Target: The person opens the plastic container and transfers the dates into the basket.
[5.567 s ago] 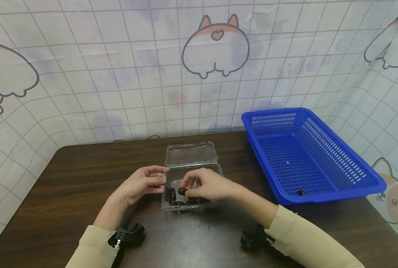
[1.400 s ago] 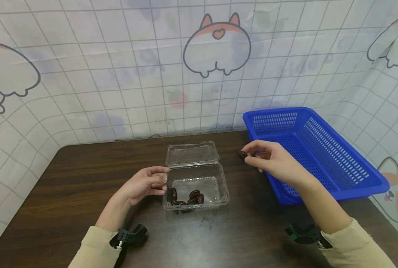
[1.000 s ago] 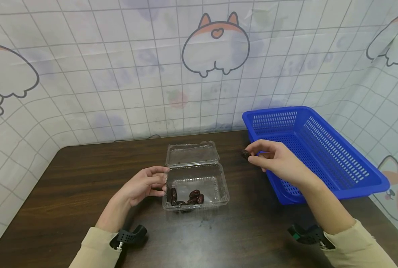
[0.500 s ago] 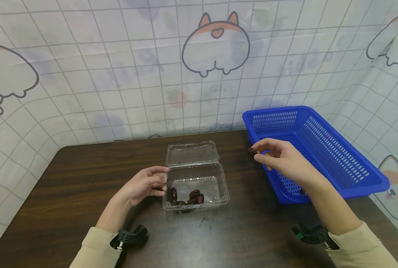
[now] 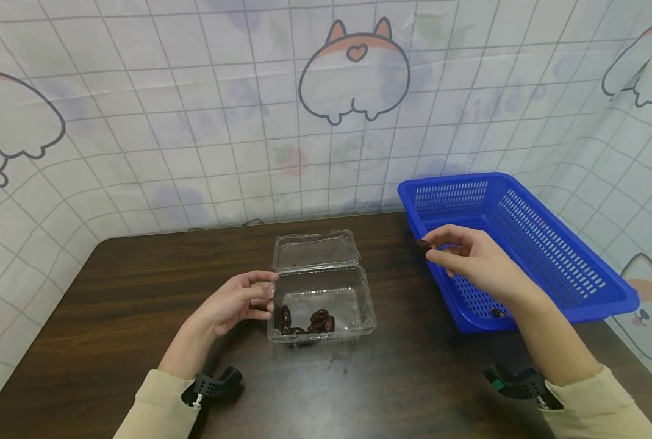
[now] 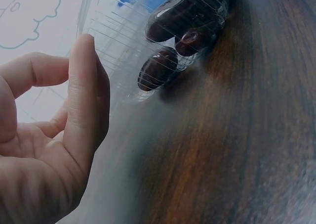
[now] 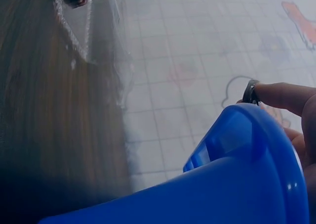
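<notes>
Pinched between my right hand's (image 5: 476,259) thumb and fingertips is a dark brown, glossy date (image 5: 422,246). That hand hovers over the near left rim of a blue slotted basket (image 5: 556,244). The right wrist view has the date (image 7: 251,92) just above the basket's blue rim (image 7: 276,130). My left hand (image 5: 235,305) rests its fingertips on the left wall of a clear plastic clamshell box (image 5: 342,299). Several dates (image 5: 319,322) lie along the box's front and left sides, and the left wrist view shows dates (image 6: 158,68) through its wall.
The box's clear lid (image 5: 316,251) lies folded back behind it. Inside the basket's near corner sits another dark piece (image 5: 497,313), partly beside my forearm. Dark wooden table (image 5: 139,292) runs back to a wall sheet (image 5: 221,122) printed with a grid.
My right hand has taken a date from the box and carried it right to the basket, drifting slowly further right over the last second. The left hand has stayed at the box.
</notes>
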`<state>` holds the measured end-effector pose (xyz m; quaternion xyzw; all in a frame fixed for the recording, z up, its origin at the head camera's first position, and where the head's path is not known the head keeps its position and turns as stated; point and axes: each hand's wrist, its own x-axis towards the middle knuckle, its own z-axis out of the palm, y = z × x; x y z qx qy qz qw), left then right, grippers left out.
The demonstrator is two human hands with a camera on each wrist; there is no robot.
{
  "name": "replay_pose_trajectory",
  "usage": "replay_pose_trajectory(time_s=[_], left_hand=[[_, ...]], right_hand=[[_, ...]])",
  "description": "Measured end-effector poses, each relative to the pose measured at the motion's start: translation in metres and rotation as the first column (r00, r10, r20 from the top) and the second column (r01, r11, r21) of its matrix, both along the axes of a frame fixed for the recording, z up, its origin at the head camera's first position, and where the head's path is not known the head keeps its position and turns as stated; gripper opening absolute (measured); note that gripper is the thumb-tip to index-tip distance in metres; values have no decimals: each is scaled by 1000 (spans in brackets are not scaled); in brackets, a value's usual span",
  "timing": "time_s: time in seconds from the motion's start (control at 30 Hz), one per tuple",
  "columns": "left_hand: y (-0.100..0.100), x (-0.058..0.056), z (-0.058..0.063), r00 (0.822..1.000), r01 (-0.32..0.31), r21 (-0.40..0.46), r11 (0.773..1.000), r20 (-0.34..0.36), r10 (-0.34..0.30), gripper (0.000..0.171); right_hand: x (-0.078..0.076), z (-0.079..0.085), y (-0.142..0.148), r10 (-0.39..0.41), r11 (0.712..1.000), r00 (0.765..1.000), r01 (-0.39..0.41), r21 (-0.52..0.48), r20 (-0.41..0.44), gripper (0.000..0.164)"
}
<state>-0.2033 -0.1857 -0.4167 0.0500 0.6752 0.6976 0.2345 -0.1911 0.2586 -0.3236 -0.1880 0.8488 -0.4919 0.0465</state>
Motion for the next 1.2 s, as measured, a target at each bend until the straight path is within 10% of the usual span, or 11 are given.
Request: replay_pose_trajectory(time_s=[1.2], left_hand=[[-1,0,0,1000,6,21,1000,5,-6,52]], right_hand=[[-1,-10,23,-70,995,997,68,77,20,37]])
